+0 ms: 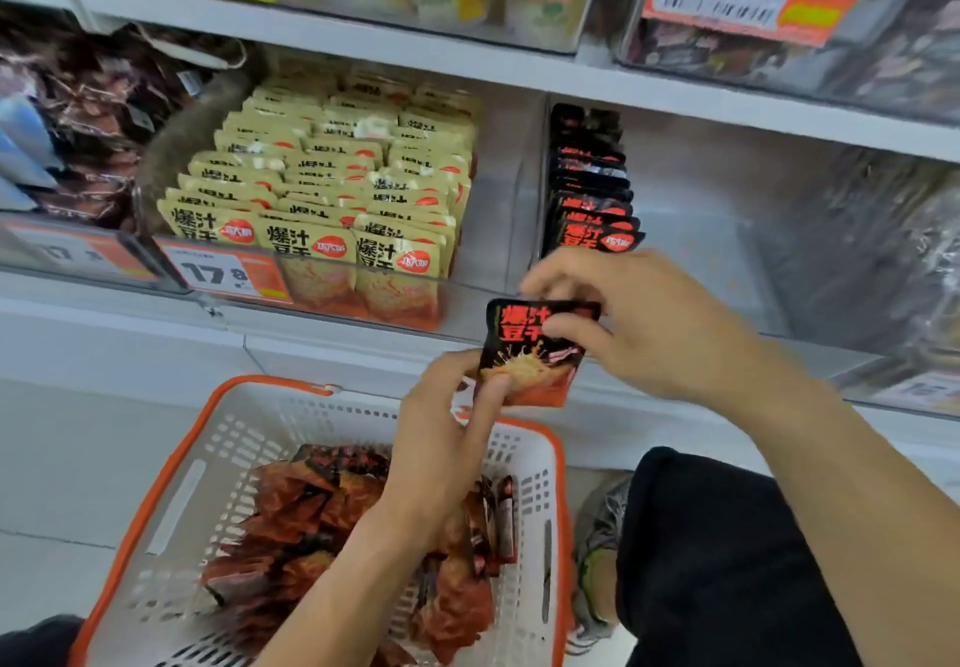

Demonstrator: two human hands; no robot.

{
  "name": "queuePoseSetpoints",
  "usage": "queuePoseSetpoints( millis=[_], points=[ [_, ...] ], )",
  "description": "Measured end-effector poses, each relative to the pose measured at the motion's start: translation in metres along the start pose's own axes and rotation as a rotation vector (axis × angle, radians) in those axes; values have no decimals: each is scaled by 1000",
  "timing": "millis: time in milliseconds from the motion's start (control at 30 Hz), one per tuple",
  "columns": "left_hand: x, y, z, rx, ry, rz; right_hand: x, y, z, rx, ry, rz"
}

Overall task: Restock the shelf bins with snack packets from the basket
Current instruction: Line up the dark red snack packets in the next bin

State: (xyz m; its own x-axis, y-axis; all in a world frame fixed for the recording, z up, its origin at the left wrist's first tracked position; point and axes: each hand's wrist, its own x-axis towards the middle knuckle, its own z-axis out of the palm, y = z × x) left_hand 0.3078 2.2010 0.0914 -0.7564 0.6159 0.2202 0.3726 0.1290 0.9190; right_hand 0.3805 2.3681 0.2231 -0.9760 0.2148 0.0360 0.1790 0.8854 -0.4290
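white shelving (363, 349) fills the background, holding clear bins: one packed with beige packets (322, 188), one bin (727, 250) with a short row of black packets (589, 198) at its left side. both hands grip a black snack packet (530, 354) (left hand (441, 437) pinching its bottom, right hand (639, 323) its top) just in front of that bin, above the white basket (535, 458) of red-black packets (332, 526).

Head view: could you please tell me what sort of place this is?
Most likely a shop's snack aisle: price tags fronting clear shelf bins of packets, with a basket of stock below.
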Motion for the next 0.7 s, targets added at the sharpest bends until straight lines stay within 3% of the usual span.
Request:
queuePoseSetpoints(
  millis=[133,233,400,700],
  points=[
    [23,22,1,170,166,274,-17,10,-43,151,381,-72],
    [41,20,9,331,187,367,-22,31,-55,162,551,-102],
    [51,-5,27,377,94,394,-10,63,-46,148,492,1],
    [55,-17,30,430,124,441,20,95,-6,204,408,66]
  ],
)
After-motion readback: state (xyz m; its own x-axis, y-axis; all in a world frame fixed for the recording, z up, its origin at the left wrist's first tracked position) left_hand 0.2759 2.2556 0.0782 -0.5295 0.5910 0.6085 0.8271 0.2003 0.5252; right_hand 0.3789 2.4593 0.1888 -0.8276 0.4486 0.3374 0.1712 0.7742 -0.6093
